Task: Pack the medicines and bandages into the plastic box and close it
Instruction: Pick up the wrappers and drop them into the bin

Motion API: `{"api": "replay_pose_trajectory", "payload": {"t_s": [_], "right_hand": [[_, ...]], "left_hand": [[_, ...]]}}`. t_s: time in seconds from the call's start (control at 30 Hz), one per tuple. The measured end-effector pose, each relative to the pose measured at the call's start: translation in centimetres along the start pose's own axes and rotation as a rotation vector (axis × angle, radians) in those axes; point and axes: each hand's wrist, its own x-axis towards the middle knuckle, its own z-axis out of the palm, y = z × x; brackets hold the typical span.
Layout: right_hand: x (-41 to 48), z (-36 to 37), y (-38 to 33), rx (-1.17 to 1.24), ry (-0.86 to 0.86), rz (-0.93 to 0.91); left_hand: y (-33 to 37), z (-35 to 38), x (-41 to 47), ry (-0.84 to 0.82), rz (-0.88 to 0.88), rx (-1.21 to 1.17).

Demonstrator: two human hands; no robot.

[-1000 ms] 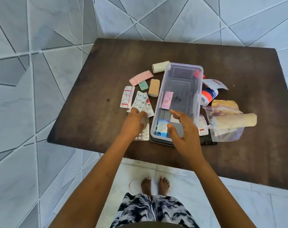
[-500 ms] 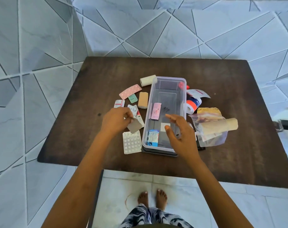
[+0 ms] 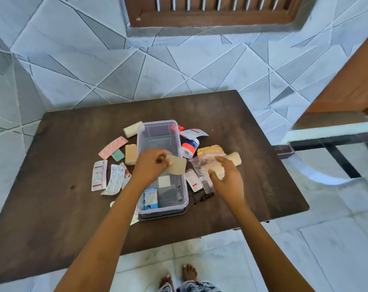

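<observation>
A clear plastic box (image 3: 157,127) stands open in the middle of the dark wooden table (image 3: 242,144), with a blue-and-white packet (image 3: 151,198) at its near end. My left hand (image 3: 149,167) is over the box, shut on a silver blister strip (image 3: 176,164). My right hand (image 3: 225,180) is to the right of the box, fingers apart, over a clear plastic bag (image 3: 202,163) that lies against a tan bandage roll (image 3: 234,158). Left of the box lie a pink strip (image 3: 113,147), a beige bandage (image 3: 130,153), a white roll (image 3: 132,128) and several blister strips (image 3: 115,179).
An orange-and-white tape roll (image 3: 189,146), a white sachet (image 3: 192,133) and a small strip (image 3: 193,179) lie right of the box. A dark lid (image 3: 164,213) sits under the box. A white chair (image 3: 326,144) stands at the right, a wooden door (image 3: 358,70) behind it.
My left hand lifted a blister strip from the left pile and carried it over the box. My right hand moved from the box to the plastic bag. The camera tilted up.
</observation>
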Motion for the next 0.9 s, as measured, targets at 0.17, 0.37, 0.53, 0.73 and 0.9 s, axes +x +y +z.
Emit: {"api": "replay_pose_trajectory", "payload": {"t_s": [0.17, 0.37, 0.53, 0.73, 0.9], "right_hand": [[3.6, 0.3, 2.5, -0.365, -0.124, 0.111], [5.0, 2.3, 3.5, -0.526, -0.241, 0.009], [4.8, 2.6, 3.9, -0.408, -0.186, -0.053], [4.1, 1.7, 2.3, -0.248, 0.045, -0.078], [3.0, -1.3, -0.5, -0.002, 0.154, -0.020]], "left_hand": [[1.1, 2.3, 1.2, -0.020, -0.010, 0.001], [0.9, 3.1, 2.0, -0.004, -0.037, 0.007], [-0.1, 2.9, 2.1, 0.035, -0.082, -0.004], [-0.2, 2.3, 1.5, 0.110, -0.149, -0.076], [1.5, 2.1, 1.0, 0.134, -0.165, -0.197]]}}
